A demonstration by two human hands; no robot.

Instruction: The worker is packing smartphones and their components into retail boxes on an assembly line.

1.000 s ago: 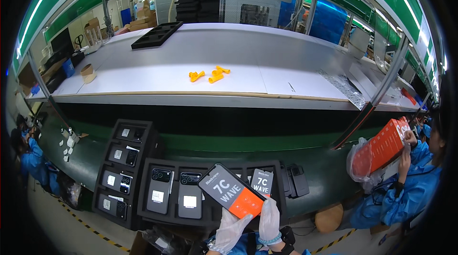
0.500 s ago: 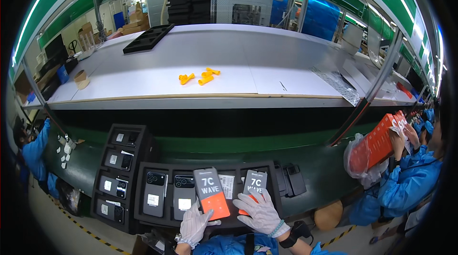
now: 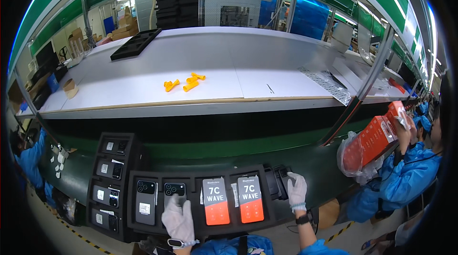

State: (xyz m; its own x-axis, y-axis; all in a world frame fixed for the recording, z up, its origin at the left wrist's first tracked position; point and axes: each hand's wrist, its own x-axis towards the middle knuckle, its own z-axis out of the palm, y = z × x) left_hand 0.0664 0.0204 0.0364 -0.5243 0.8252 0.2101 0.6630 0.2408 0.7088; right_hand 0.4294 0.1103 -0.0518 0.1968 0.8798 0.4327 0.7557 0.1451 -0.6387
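Observation:
My white-gloved left hand (image 3: 178,221) reaches over the lower part of a dark phone (image 3: 174,188) in the black tray (image 3: 191,176). Its fingertips are smeared, with the thumb apart and nothing visibly gripped. To its left, a dark grey phone (image 3: 145,202) with a white label lies in its slot. Two phones with grey-and-orange printed front films, one left (image 3: 216,202) and one right (image 3: 250,200), lie side by side in the tray. Beyond the tray's right end, my gloved right hand (image 3: 296,192) curls its fingers round the edge of a dark phone (image 3: 282,181) among several dark pieces.
A second black tray (image 3: 102,183) with several phones adjoins at the left. Across a gap stands a white bench (image 3: 219,64) bearing yellow cone-shaped pieces (image 3: 190,86) and an empty black tray (image 3: 136,45). At right, a co-worker in blue (image 3: 381,181) handles orange boxes (image 3: 377,138).
The left-hand film-fronted phone, tilted under my left hand before, now lies flat in the tray. My left hand has moved left to a neighbouring phone; my right hand has moved right to the dark pieces.

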